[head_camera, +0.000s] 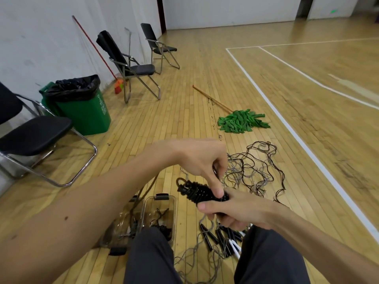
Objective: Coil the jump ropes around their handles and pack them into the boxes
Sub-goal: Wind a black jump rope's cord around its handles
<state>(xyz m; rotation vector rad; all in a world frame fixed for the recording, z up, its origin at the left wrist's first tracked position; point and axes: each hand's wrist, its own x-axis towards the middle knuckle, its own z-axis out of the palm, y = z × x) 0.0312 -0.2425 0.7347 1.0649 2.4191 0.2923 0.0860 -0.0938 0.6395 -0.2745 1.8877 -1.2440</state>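
Coiled rope bundle (pixel 196 191) held between your two hands, above your lap.

Wooden floor (pixel 287 89) lies open from 12 to 3 o'clock. A folding chair (pixel 37 136) and green bin (pixel 88 111) crowd 9 to 10 o'clock, and a mop (pixel 243 120) lies at 1. The loose rope tangle (pixel 256 171) spreads at 2, and clear boxes (pixel 164 203) sit at 7, below the bundle. Your right hand (pixel 235 212) wraps the bundle's 4 o'clock end, and your left hand (pixel 201 158) pinches the coils from above. The bundle's long axis runs from 10 to 4 o'clock.
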